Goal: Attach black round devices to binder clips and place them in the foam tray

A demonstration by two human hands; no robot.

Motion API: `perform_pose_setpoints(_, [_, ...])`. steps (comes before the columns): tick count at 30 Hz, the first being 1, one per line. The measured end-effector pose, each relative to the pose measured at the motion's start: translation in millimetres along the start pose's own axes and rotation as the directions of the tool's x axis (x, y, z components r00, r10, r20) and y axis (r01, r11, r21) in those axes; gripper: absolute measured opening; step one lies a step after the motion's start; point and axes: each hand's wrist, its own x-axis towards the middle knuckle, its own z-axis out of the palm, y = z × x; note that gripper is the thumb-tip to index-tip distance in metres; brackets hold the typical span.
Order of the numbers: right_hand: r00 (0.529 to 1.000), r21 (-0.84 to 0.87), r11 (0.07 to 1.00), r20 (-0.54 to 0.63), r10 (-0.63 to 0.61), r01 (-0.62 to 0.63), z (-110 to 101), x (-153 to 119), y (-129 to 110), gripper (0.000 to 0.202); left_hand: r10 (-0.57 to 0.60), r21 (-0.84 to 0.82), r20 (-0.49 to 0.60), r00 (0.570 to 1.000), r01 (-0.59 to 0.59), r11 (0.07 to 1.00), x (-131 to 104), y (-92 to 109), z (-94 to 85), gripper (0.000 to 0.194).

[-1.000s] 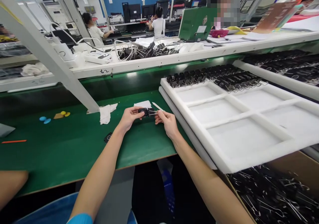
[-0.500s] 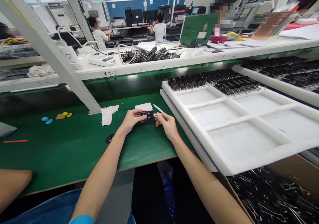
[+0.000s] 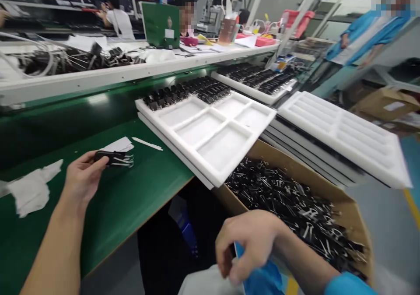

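At green table (image 3: 139,187), left hand (image 3: 83,172) clamped on part-hidden black clip (image 3: 114,156), right hand (image 3: 251,242) curled, loosely parted

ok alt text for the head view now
The left hand holds a black piece with wire handles over a green bench; the right hand hovers near a box of black clips. A partly filled white tray lies beyond.
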Motion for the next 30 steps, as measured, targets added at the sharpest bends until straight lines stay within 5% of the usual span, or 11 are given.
perform_pose_setpoints(2, [0.977, 0.038, 0.994, -0.186, 0.106, -0.101, -14, -53, 18, 0.048, -0.019, -0.004, 0.003, 1.000, 0.019, 1.000, -1, 1, 2.9, 0.046])
perform_pose_setpoints(4, [0.848, 0.061, 0.967, -0.470, 0.245, -0.246, -39, -94, 48, 0.046, -0.047, 0.004, -0.005, 0.999, 0.047, 0.999, -3, 3, 6.9, 0.047])
perform_pose_setpoints(6, [0.519, 0.071, 0.858, -0.770, 0.371, -0.509, -67, -116, 85, 0.037, -0.067, 0.002, -0.026, 0.997, 0.067, 0.998, -4, 3, 10.7, 0.045])
perform_pose_setpoints(8, [0.188, 0.112, 0.674, -0.916, 0.355, -0.730, -92, -119, 122, 0.026, -0.095, 0.011, -0.031, 0.995, 0.096, 0.995, -5, 2, 13.5, 0.035])
perform_pose_setpoints(9, [0.103, 0.122, 0.604, -0.940, 0.325, -0.787, -103, -114, 138, 0.022, -0.114, 0.024, -0.029, 0.993, 0.115, 0.993, -5, 0, 14.6, 0.028])
perform_pose_setpoints(10, [0.075, 0.116, 0.567, -0.950, 0.303, -0.816, -113, -107, 151, 0.022, -0.131, 0.038, -0.025, 0.991, 0.132, 0.991, -4, -1, 15.4, 0.022])
perform_pose_setpoints(17, [0.016, 0.113, 0.439, -0.960, 0.278, -0.891, -143, -57, 193, 0.028, -0.166, -0.040, -0.052, 0.985, 0.164, 0.986, -6, -8, 20.1, 0.031])
perform_pose_setpoints(23, [0.061, 0.060, 0.403, -0.958, 0.281, -0.913, -141, -57, 213, 0.032, -0.199, -0.042, -0.030, 0.980, 0.197, 0.979, -14, -2, 22.9, 0.046])
perform_pose_setpoints(27, [0.129, -0.030, 0.434, -0.971, 0.201, -0.900, -142, -66, 230, 0.034, -0.216, -0.034, -0.011, 0.976, 0.215, 0.976, -16, -2, 20.8, 0.046])
perform_pose_setpoints(30, [0.257, -0.198, 0.471, -0.964, 0.063, -0.860, -145, -75, 244, 0.030, -0.235, -0.041, -0.015, 0.972, 0.235, 0.971, -17, -5, 18.2, 0.043])
